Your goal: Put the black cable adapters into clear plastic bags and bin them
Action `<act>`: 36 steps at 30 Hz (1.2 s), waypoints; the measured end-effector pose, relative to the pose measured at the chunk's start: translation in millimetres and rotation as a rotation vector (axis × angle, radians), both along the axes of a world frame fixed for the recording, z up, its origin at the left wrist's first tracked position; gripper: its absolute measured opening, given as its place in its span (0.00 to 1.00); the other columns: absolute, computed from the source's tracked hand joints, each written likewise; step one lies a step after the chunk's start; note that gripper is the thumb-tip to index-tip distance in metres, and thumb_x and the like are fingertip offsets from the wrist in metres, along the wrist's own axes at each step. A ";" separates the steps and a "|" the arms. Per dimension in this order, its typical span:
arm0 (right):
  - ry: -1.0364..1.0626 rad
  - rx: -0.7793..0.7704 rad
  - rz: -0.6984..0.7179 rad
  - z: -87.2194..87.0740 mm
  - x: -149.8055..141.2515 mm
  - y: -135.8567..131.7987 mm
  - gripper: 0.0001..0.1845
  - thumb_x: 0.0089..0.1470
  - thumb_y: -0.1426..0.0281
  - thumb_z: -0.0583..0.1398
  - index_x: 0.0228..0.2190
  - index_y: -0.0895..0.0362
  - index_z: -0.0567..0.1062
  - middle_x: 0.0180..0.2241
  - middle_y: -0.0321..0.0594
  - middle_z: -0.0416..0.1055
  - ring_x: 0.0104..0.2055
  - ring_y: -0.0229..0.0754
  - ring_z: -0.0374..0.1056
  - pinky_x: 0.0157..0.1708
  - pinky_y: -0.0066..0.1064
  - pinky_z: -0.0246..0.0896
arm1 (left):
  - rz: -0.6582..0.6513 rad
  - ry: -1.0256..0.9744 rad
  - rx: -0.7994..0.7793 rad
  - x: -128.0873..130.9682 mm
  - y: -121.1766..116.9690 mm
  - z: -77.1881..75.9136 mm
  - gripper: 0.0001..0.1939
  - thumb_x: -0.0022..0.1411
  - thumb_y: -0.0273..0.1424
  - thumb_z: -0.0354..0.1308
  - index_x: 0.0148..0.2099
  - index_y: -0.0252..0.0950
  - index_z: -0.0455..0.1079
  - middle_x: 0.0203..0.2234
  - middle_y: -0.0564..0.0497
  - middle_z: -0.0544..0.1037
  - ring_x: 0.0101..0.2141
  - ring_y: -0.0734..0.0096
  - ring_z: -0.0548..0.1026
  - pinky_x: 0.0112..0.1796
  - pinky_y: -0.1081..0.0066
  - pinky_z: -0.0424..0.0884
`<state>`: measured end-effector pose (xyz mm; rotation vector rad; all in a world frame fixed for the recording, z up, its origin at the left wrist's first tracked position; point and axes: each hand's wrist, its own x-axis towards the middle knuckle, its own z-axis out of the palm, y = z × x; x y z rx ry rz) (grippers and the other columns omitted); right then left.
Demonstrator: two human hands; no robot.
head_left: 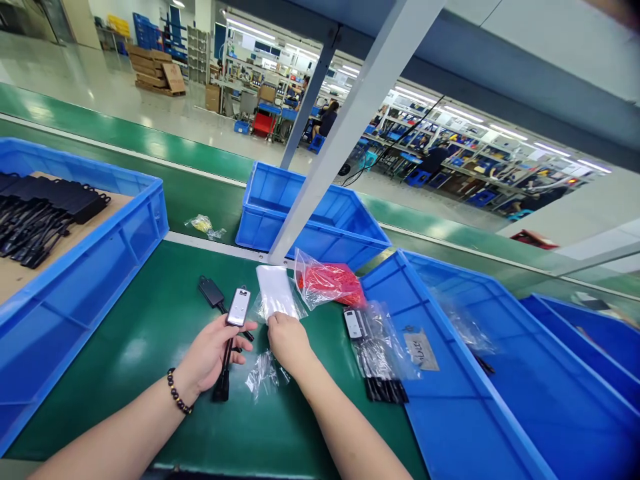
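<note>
My left hand (220,348) grips a small black electronic device with a pale front face (239,307) and a short black cable, holding it up above the green work surface. A second black cabled device (211,292) lies just behind it. My right hand (290,339) has its fingers pinched at the near edge of a stack of whitish plastic bags (274,288); the fingertips are partly hidden. Small crumpled clear plastic pieces (263,375) lie between my wrists. Right of my right hand, several devices packed in clear bags (375,340) lean by a blue bin.
A blue bin (100,267) at left holds many black devices on cardboard. A bag of red pieces (333,283) lies behind my right hand. Another blue bin (315,227) stands beyond a slanted white post (345,127). Blue bins (480,387) fill the right side.
</note>
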<state>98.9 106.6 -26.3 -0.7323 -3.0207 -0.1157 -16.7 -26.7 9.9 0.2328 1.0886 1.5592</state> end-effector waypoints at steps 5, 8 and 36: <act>0.078 -0.037 -0.048 -3.4 6.1 9.5 0.09 0.53 0.77 0.51 0.28 0.59 0.70 0.26 0.41 0.69 0.29 0.40 0.64 0.28 0.30 0.51 | -0.040 0.037 -0.024 2.3 -0.5 -1.9 0.13 0.55 0.28 0.54 0.45 0.33 0.62 0.45 0.38 0.69 0.27 0.72 0.71 0.21 0.75 0.69; 0.185 -0.038 -0.087 -0.1 7.9 14.1 0.08 0.54 0.73 0.53 0.25 0.58 0.70 0.26 0.39 0.69 0.30 0.40 0.63 0.30 0.29 0.51 | -0.075 0.058 -0.045 3.9 -0.1 -1.7 0.13 0.55 0.28 0.54 0.44 0.32 0.62 0.41 0.38 0.72 0.27 0.72 0.71 0.21 0.74 0.69; 0.443 -0.125 -0.006 10.9 9.9 6.1 0.09 0.55 0.74 0.50 0.28 0.58 0.69 0.29 0.39 0.64 0.29 0.36 0.59 0.28 0.26 0.50 | -0.359 0.285 -0.217 22.5 5.1 -5.8 0.15 0.54 0.29 0.49 0.46 0.34 0.59 0.26 0.48 0.71 0.19 0.76 0.68 0.19 0.74 0.69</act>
